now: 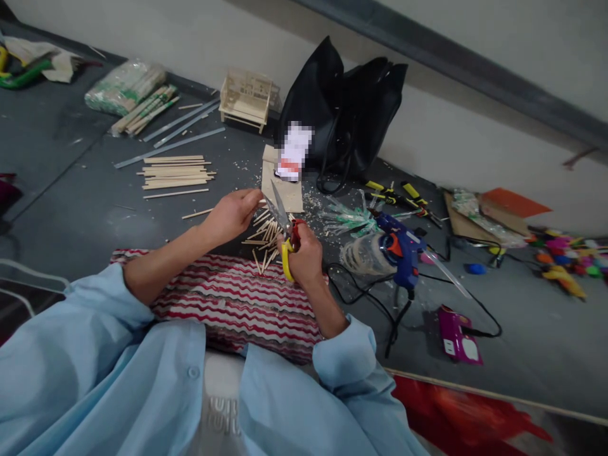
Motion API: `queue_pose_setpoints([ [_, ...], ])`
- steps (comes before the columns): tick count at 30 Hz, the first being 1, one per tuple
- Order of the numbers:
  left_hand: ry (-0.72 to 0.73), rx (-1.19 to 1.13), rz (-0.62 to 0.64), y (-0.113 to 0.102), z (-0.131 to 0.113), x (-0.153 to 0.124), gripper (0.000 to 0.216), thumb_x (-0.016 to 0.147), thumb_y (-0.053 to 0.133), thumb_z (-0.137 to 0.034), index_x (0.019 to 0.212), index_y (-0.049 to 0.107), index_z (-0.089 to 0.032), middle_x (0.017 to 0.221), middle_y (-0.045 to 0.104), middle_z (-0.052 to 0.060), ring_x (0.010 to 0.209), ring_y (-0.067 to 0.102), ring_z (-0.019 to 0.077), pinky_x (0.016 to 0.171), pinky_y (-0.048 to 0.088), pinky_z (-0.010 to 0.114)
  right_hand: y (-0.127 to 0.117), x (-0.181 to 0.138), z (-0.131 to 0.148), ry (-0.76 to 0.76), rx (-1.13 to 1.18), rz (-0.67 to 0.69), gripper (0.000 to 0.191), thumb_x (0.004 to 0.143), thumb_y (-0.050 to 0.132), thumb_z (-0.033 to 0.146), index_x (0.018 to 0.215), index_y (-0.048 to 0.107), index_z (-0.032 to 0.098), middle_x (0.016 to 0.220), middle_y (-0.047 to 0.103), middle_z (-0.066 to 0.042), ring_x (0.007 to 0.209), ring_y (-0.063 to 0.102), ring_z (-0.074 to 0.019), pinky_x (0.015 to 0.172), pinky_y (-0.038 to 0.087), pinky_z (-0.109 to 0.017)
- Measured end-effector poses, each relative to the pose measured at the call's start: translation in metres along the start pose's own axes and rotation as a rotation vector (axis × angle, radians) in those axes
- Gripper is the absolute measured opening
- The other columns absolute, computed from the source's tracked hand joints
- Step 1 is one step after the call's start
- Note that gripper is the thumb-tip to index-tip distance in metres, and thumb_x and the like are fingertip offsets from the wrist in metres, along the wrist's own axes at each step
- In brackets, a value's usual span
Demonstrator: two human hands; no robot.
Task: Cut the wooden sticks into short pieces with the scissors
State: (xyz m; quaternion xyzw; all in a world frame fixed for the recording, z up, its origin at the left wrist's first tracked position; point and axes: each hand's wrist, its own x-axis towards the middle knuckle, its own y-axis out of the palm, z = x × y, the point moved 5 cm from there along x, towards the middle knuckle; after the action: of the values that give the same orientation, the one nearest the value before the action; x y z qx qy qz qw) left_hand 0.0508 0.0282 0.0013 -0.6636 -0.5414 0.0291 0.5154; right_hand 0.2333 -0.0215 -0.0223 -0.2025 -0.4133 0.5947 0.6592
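Note:
My left hand is closed in a pinch on a thin wooden stick. The stick's long end shows left of the wrist, and its other end pokes out past my fingertips. My right hand grips scissors with yellow and red handles. Their blades are spread and point up and left, right by the stick's tip. Below the blades lies a loose heap of short cut sticks. Left of my hands, longer sticks lie in a row on the dark table.
A striped cushion is under my forearms. Behind are a phone, a black bag and a small wooden model. To the right, a blue glue gun rests on a clear jar, with cables and a purple box.

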Motion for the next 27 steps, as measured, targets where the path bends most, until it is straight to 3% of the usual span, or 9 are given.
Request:
queue_pose_setpoints([
  [7, -0.011, 0.128, 0.067, 0.006, -0.009, -0.001, 0.020, 0.092, 0.037, -0.017, 0.090, 0.057, -0.017, 0.081, 0.063, 0.007, 0.076, 0.060, 0.0178, 0.072, 0.047, 0.029, -0.002, -0.001, 0.003, -0.011, -0.046, -0.006, 0.014, 0.074, 0.057, 0.025, 0.087, 0.052, 0.022, 0.081, 0.057, -0.002, 0.072, 0.049, -0.0170, 0.067, 0.040, -0.028],
  [27, -0.002, 0.160, 0.141, 0.014, -0.017, -0.004, 0.020, 0.092, 0.038, -0.014, 0.089, 0.058, -0.015, 0.078, 0.063, 0.008, 0.073, 0.061, 0.0184, 0.067, 0.046, 0.027, -0.003, -0.002, 0.008, -0.032, -0.070, 0.010, 0.014, 0.073, 0.055, 0.022, 0.084, 0.046, 0.022, 0.081, 0.052, -0.003, 0.078, 0.049, -0.0195, 0.071, 0.041, -0.031],
])
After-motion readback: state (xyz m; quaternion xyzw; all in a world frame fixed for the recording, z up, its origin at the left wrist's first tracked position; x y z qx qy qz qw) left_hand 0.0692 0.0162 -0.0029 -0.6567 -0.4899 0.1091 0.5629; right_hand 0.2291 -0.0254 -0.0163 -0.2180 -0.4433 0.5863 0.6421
